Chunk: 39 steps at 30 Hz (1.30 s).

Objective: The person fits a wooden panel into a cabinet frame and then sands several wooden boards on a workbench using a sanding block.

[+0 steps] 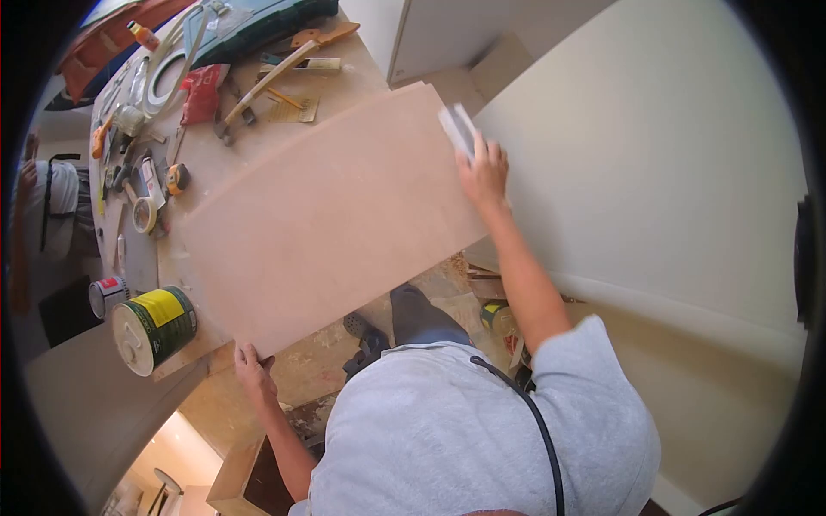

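Observation:
A large, flat, pinkish-brown board point(335, 224) lies slanted across the worktable and juts out past its front. My left hand point(256, 375) grips the board at its near left corner, the fingers closed on the edge. At the far right end, my right hand point(485, 176) is closed around a white and grey sanding block point(459, 131). The block is pressed to the board's right edge and slightly blurred. Its underside is hidden.
On the worktable point(361, 70) lie a hammer point(262, 93), a tape measure point(177, 179), masking tape point(144, 215) and a teal case point(258, 26). A large tin point(155, 331) stands left of the board. A pale wall point(654, 172) rises at the right.

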{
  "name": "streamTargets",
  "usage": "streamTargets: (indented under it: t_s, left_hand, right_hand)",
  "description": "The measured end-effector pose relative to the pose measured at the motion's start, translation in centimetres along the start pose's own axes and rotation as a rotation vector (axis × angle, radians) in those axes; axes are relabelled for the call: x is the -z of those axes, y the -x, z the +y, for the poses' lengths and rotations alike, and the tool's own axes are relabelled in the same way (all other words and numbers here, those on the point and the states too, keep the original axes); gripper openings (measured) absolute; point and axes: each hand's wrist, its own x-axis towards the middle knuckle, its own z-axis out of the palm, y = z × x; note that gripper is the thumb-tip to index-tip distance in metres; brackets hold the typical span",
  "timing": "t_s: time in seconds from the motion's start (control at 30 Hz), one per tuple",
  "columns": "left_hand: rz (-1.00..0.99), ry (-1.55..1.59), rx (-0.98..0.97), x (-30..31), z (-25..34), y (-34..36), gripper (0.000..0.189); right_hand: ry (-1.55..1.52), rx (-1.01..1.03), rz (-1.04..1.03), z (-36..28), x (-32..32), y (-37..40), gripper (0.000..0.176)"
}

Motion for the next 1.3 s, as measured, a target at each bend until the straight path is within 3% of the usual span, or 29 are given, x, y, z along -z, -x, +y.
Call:
streamTargets:
  t_s: [0.07,0.13,0.17,0.2,0.27,0.3,0.37,0.4,0.47,0.53,0.67,0.73,0.77,0.83,0.87,0.93,0.97,1.03,1.1,1.17,1.2,1.23,1.27,1.3]
  left_hand:
    - [0.012,-0.015,0.03,-0.1,-0.2,-0.2,0.041]
    - [-0.042,0.032,-0.008,0.8,-1.2,-0.7,0.04]
    - [-0.036,0.026,-0.011,0.9,-0.9,-0.7,0.04]
    - [-0.037,0.038,-0.004,0.7,-0.9,-0.7,0.039]
    - [-0.029,0.057,0.008,0.7,-1.1,-0.8,0.038]
    - [-0.033,0.058,0.01,1.1,-1.4,-1.3,0.04]
    - [-0.025,0.069,0.021,1.4,-1.9,-1.0,0.043]
    - [-0.022,0.071,0.013,1.1,-1.5,-0.6,0.042]
    - [-0.005,0.084,0.0,0.5,-0.9,-0.3,0.041]
    - [-0.031,0.131,-0.019,0.2,-0.9,-0.1,0.041]
    - [0.037,0.119,-0.016,0.3,-2.3,-0.9,0.04]
    - [0.103,0.049,-0.061,0.4,-3.0,-0.9,0.044]
    - [0.14,0.051,-0.061,0.7,-2.1,-0.4,0.044]
    - [0.042,0.085,-0.06,-0.6,-0.2,0.5,0.031]
    - [0.055,0.093,-0.06,-1.0,-0.2,0.5,0.031]
    - [0.076,0.059,-0.072,-0.9,-0.1,0.8,0.03]
    - [0.082,0.053,-0.067,-0.8,-0.2,0.8,0.03]
    - [0.069,0.048,-0.066,-0.5,-0.4,0.6,0.03]
    - [0.088,0.074,-0.065,-0.9,0.0,0.8,0.032]
    - [0.083,0.103,-0.045,-0.7,-0.5,0.5,0.034]
    - [0.077,0.092,-0.067,-0.3,-1.5,-0.1,0.033]
    - [0.076,0.085,-0.096,0.0,-2.1,-0.6,0.032]
    - [0.068,0.096,-0.098,-0.4,-2.0,-0.6,0.032]
    - [0.068,0.083,-0.106,-0.5,-1.4,-0.2,0.032]
  right_hand:
    - [-0.1,-0.089,0.043,-4.6,-3.7,-6.9,0.045]
    - [-0.339,-0.23,-0.225,-11.1,-7.0,-10.5,0.04]
    - [-0.357,-0.096,-0.206,-15.1,-8.7,-8.7,0.04]
    - [-0.359,-0.096,-0.204,-17.9,-9.0,-5.6,0.04]
    - [-0.389,0.674,-0.165,-21.6,-8.2,0.5,0.05]
    - [-0.394,0.683,-0.168,-20.7,-8.4,0.0,0.05]
    - [-0.364,0.535,-0.186,-15.9,-8.4,-2.2,0.06]
    - [-0.167,0.267,-0.089,-12.9,-9.3,-4.6,0.055]
    - [-0.14,-0.122,-0.19,-8.4,-4.5,-12.0,0.051]
    - [-0.028,0.045,-0.024,-4.9,-6.9,-12.6,0.05]
    - [0.133,0.032,0.045,-5.5,-4.7,-4.5,0.055]
    - [0.236,-0.127,-0.005,-6.0,-4.5,-3.9,0.057]
    - [0.211,-0.105,-0.024,-8.0,-5.2,-4.3,0.057]
    - [0.05,-0.367,-0.034,-11.5,-7.2,-8.8,0.053]
    - [-0.073,-0.328,-0.101,-14.4,-11.6,-9.3,0.051]
    - [-0.407,-0.114,-0.322,-25.9,-12.2,-5.1,0.05]
    - [-0.294,0.245,0.055,-29.6,-21.9,2.8,0.055]
    - [-0.698,0.742,-0.172,-36.5,-22.7,14.5,0.065]
    - [-0.544,0.89,-0.715,-37.8,-7.7,14.9,0.062]
    - [-0.494,0.836,-0.453,-32.1,-10.9,14.0,0.062]
    - [-0.442,0.798,-0.195,-27.4,-13.9,13.0,0.061]
    - [-0.342,0.669,-0.099,-20.9,-18.0,9.5,0.061]
    - [-0.262,0.208,-0.315,-18.1,-10.1,2.7,0.056]
    - [-0.176,0.037,-0.274,-15.7,-4.4,-2.1,0.055]
